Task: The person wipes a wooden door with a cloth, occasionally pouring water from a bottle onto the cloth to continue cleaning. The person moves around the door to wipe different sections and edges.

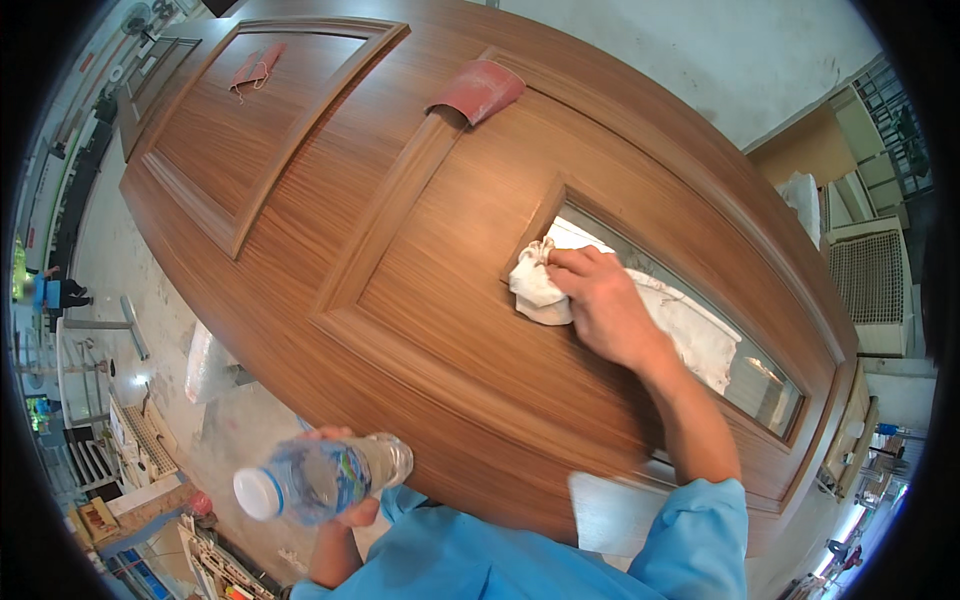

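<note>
- Cloth, white, soft and crumpled, is bunched at the left corner of the long glazed slot in a wooden door; its loose end trails on along the glass under the wrist.
- Right hand lies on top of the cloth, fingers curled down and closed over the wad, pressing it against the slot's frame.
- Left hand is wrapped around a clear plastic bottle, held on its side off the door's near edge; the bottle is ribbed, with a bluish label and a white cap.
- Door lies flat, its brown veneer showing fine straight grain, with raised mouldings framing recessed panels and a smooth, slightly glossy finish.
- Reddish folded rag sits near the door's far edge; a smaller reddish scrap lies in the far left panel.
- Light blue sleeves cover both arms.
- Below is a grey, dusty concrete floor, with workshop clutter and racks along the sides.
</note>
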`<state>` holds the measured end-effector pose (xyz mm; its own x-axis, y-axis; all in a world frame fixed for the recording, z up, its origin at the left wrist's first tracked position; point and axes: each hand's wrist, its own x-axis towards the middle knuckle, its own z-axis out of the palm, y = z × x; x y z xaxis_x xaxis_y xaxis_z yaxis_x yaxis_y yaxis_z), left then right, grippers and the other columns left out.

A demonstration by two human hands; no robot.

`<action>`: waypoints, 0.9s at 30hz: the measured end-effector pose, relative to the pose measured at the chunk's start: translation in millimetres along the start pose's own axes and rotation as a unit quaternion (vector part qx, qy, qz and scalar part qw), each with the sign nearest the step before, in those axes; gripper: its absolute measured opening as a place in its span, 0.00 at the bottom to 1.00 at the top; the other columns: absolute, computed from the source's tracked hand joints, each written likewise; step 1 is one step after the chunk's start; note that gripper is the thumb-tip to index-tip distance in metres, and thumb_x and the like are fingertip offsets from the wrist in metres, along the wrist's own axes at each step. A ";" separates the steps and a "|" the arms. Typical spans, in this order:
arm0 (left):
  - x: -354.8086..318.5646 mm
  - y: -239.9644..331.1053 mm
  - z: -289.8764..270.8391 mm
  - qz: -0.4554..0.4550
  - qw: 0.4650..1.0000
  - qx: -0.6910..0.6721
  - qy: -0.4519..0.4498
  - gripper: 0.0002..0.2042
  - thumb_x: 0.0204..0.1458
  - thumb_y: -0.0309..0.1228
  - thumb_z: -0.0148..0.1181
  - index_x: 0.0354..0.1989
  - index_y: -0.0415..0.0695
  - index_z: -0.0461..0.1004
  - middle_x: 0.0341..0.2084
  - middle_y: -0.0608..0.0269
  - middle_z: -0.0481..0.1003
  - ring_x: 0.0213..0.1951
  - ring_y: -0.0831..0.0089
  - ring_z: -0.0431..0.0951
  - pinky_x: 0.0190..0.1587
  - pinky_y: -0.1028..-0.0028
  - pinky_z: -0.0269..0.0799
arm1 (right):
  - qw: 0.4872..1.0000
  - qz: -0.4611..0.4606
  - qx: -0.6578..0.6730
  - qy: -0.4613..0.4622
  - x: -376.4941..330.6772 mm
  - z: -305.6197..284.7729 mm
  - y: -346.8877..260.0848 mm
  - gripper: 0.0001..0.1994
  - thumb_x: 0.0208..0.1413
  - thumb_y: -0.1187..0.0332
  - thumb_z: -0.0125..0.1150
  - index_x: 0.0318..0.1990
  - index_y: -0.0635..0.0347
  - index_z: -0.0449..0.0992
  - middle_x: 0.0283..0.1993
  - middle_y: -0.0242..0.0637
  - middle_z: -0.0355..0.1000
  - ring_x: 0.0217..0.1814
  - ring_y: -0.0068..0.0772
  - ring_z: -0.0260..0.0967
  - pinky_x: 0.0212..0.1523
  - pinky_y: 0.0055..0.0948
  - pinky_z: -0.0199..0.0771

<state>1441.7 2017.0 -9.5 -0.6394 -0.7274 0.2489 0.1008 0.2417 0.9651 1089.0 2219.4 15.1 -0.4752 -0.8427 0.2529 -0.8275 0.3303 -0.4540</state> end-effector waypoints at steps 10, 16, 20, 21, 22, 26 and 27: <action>32.4 14.7 3.7 -0.025 0.999 -0.029 0.017 0.56 0.26 0.56 0.83 0.62 0.42 0.57 0.48 0.55 0.70 0.50 0.64 0.72 0.52 0.66 0.71 | 0.973 0.193 -0.046 -0.118 -67.5 -69.8 26.9 0.30 0.55 0.51 0.64 0.58 0.66 0.75 0.64 0.54 0.68 0.71 0.58 0.57 0.72 0.49 0.51; 34.3 7.2 5.4 0.020 1.000 -0.021 -0.001 0.58 0.26 0.61 0.81 0.63 0.41 0.56 0.49 0.54 0.70 0.50 0.63 0.72 0.52 0.64 0.72 | 0.993 0.052 -0.053 -0.094 -5.0 16.1 9.4 0.33 0.65 0.53 0.54 0.67 0.72 0.61 0.74 0.58 0.53 0.80 0.53 0.42 0.79 0.48 0.37; 32.8 3.7 18.4 0.019 0.999 -0.040 -0.006 0.57 0.27 0.60 0.82 0.64 0.40 0.58 0.49 0.54 0.70 0.50 0.61 0.74 0.51 0.64 0.74 | 0.990 0.100 -0.067 -0.066 -22.5 7.7 34.3 0.30 0.65 0.57 0.52 0.68 0.69 0.61 0.75 0.55 0.51 0.81 0.48 0.40 0.79 0.42 0.38; 32.0 4.0 19.7 0.015 0.999 -0.039 -0.014 0.58 0.27 0.61 0.81 0.64 0.40 0.58 0.49 0.54 0.70 0.51 0.61 0.74 0.52 0.64 0.73 | 0.993 0.078 -0.065 -0.066 -40.4 0.9 42.3 0.30 0.65 0.58 0.52 0.69 0.69 0.60 0.76 0.55 0.51 0.81 0.46 0.39 0.79 0.41 0.38; 31.6 4.3 18.9 0.027 0.998 -0.039 -0.029 0.59 0.28 0.62 0.80 0.65 0.40 0.55 0.50 0.55 0.69 0.52 0.62 0.72 0.54 0.63 0.71 | 0.989 0.115 -0.074 -0.061 -66.9 -6.7 46.4 0.30 0.64 0.61 0.52 0.70 0.68 0.60 0.76 0.52 0.51 0.81 0.44 0.40 0.79 0.41 0.36; 22.9 7.2 7.9 0.021 0.999 -0.026 -0.043 0.61 0.31 0.61 0.79 0.69 0.40 0.50 0.53 0.56 0.68 0.54 0.63 0.69 0.59 0.62 0.65 | 0.960 0.268 -0.074 -0.036 -194.9 -56.3 68.6 0.30 0.61 0.65 0.53 0.70 0.68 0.59 0.77 0.53 0.49 0.81 0.47 0.40 0.79 0.46 0.32; 24.0 6.1 6.0 0.041 0.997 -0.043 -0.048 0.60 0.32 0.59 0.80 0.69 0.40 0.49 0.54 0.55 0.68 0.54 0.63 0.69 0.59 0.62 0.65 | 0.942 0.322 -0.089 -0.033 -221.7 -68.3 72.6 0.30 0.62 0.65 0.52 0.70 0.69 0.59 0.77 0.54 0.49 0.81 0.48 0.39 0.79 0.47 0.31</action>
<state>1422.4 2004.8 1.9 -0.6954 -0.6422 0.3224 0.2185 0.2384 0.9463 1113.8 2459.3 -15.6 -0.8813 -0.4652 -0.0831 -0.4132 0.8439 -0.3423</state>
